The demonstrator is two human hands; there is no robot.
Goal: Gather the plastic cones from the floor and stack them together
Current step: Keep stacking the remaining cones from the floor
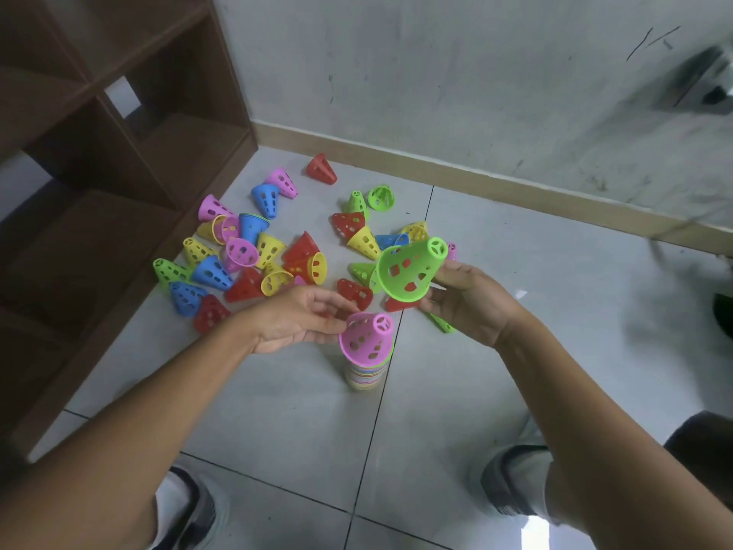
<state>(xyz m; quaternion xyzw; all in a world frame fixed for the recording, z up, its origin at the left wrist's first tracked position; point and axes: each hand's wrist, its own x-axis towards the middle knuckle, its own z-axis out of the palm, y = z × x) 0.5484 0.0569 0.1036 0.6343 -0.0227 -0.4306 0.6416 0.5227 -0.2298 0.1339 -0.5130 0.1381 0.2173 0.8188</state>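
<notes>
A stack of cones (365,371) stands on the floor tiles in the middle, topped by a pink cone (367,336). My left hand (295,319) pinches that pink cone at its left side. My right hand (466,301) holds a green cone (408,268) by its narrow top, tilted in the air just above and right of the stack. Several loose cones (254,252) in pink, blue, yellow, red and green lie scattered on the floor beyond my hands, with a single red cone (321,169) near the wall.
A brown wooden shelf unit (111,160) stands at the left. A grey wall with a beige skirting board (515,188) runs behind the cones. My two shoes (190,510) show at the bottom.
</notes>
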